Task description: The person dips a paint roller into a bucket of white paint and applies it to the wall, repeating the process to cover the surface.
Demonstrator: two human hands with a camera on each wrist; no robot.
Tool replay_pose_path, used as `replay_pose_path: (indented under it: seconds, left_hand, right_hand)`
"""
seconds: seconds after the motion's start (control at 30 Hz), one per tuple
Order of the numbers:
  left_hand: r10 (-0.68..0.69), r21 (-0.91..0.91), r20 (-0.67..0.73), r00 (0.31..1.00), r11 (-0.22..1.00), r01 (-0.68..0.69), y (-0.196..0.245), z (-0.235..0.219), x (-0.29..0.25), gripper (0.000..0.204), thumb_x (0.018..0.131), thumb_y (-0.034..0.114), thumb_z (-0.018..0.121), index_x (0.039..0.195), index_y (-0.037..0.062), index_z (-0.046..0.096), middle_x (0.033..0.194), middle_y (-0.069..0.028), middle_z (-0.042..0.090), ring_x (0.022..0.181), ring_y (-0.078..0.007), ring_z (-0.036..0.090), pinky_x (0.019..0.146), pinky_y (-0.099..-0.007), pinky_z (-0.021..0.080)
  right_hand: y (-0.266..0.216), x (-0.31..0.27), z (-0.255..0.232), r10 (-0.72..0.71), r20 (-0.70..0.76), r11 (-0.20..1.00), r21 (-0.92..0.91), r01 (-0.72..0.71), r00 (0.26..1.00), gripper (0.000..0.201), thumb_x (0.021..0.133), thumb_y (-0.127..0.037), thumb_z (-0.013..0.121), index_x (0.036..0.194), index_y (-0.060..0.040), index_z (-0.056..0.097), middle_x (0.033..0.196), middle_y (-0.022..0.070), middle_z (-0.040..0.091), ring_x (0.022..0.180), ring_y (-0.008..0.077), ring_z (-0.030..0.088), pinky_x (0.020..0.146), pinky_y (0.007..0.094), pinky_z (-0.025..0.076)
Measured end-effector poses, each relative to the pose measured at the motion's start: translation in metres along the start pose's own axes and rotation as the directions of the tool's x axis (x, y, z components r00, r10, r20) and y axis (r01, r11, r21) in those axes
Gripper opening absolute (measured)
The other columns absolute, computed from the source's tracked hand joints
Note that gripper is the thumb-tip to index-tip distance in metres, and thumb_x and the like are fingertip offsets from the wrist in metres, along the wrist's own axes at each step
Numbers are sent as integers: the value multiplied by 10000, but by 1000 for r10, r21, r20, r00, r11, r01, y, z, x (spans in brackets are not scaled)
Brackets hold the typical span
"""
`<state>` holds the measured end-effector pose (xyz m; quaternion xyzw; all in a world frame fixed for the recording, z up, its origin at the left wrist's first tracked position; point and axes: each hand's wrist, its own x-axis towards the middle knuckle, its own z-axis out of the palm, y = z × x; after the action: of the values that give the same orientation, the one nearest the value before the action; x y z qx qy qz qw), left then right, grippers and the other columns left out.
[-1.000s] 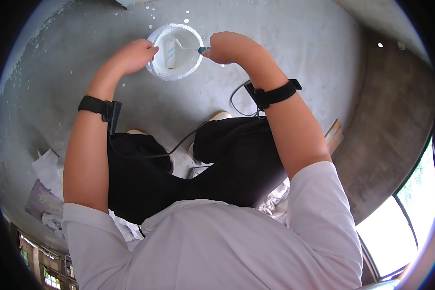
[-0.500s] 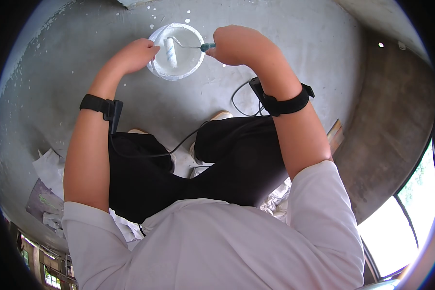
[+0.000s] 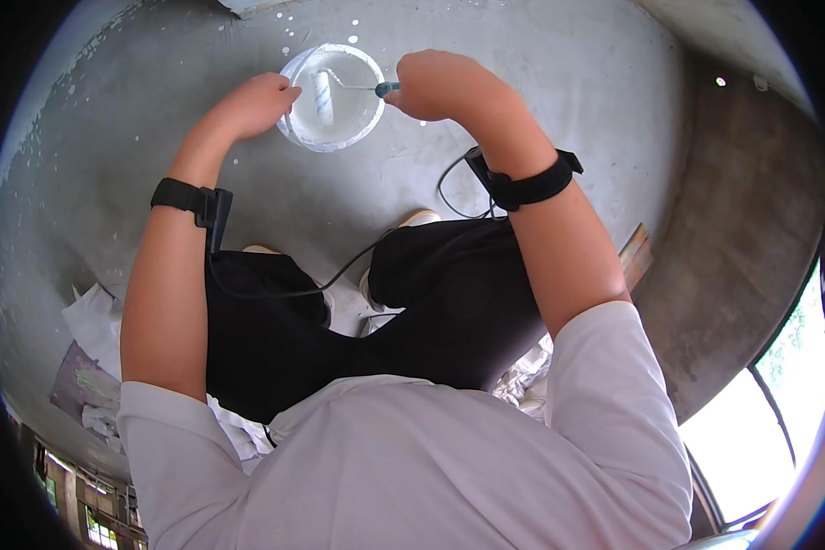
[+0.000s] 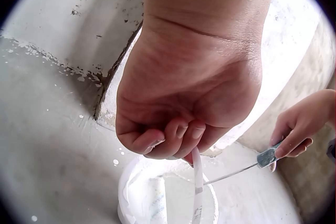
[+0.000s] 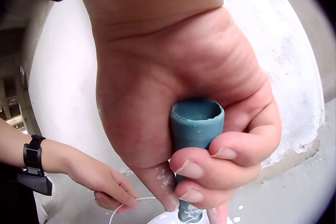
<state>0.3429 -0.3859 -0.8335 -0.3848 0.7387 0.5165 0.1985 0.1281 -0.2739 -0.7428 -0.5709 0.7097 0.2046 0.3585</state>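
In the head view, a white bucket stands on the floor at the top centre. My left hand is at its left rim; the left wrist view shows curled fingers gripping the bucket's thin white handle. From the right side, my right hand holds a paint roller by its blue-green grip, fingers wrapped round it. The roller's thin metal rod reaches over the rim, and its white sleeve with bluish stripes lies inside the bucket, over whitish contents.
White paint spots dot the grey floor around the bucket. A black cable runs across my legs between the wrist straps. My shoes stand close below the bucket. Crumpled white sheets lie at the left, and a curved brown wall rises at the right.
My right hand first shifted right and up, then slightly back left. The roller sleeve in the bucket moved slightly left and tilted with it. The left hand has stayed at the rim.
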Motion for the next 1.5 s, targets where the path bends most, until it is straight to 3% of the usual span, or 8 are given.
replay_pose_path:
  seconds: [0.23,0.3,0.53,0.7,0.83,0.9,1.0,1.5]
  left_hand:
    - [7,32,-7,1000,999,-7,2,-1,-1,383,973,306,476,854,-39,593,785,-108,597,758,-208,533,751,-351,439]
    - [14,39,-7,1000,999,-14,3,-2,-2,380,970,305,475,866,-41,595,799,-112,601,764,-214,536,757,-355,439]
    - [11,24,-8,1000,1000,-10,-1,0,1,377,969,306,476,881,-40,594,805,-111,602,767,-211,533,758,-349,437]
    - [-4,6,-6,1000,1000,4,2,0,-2,372,969,302,476,875,-40,589,796,-102,594,755,-201,522,743,-345,437]
    - [10,28,0,1000,1000,-10,-1,0,0,371,969,302,478,872,-39,588,791,-100,591,747,-200,520,734,-347,437]
    - [21,57,-3,1000,998,-21,0,0,1,389,958,301,468,952,-54,626,891,-172,667,796,-298,621,769,-400,470]
    - [21,33,-5,1000,999,-21,-2,1,3,370,969,300,479,872,-41,586,791,-101,590,747,-202,520,735,-348,437]
    - [11,48,-5,1000,999,-11,2,0,0,373,972,299,483,893,-49,592,810,-114,605,760,-214,533,746,-351,443]
  right_hand:
    - [-1,13,14,40,49,999,-10,-40,998,344,927,-306,550,863,-7,709,814,156,699,772,336,662,712,442,516]
    - [-2,17,17,54,101,997,-58,-49,993,268,903,-235,526,1028,-91,714,1008,106,708,920,295,669,775,406,529]
    - [-1,2,-6,47,123,998,-55,-40,991,274,903,-257,545,1021,-78,716,982,131,706,901,317,668,768,407,526]
    - [4,-13,-18,24,-13,1000,17,-23,1000,380,926,-333,573,889,24,697,784,191,661,702,342,620,653,444,478]
    - [1,-16,-23,74,5,996,40,-75,997,388,917,-351,586,916,19,704,796,195,664,708,348,622,656,438,480]
    - [0,-15,-21,38,-11,999,6,-38,999,398,911,-363,593,917,18,706,806,191,671,709,350,623,660,441,480]
    - [0,-17,-20,-6,14,999,52,6,1000,401,909,-364,593,912,20,708,814,194,675,716,354,623,669,449,480]
    - [-1,-3,-8,49,0,995,83,-49,999,425,931,-374,570,899,28,703,824,192,677,752,356,636,690,463,483]
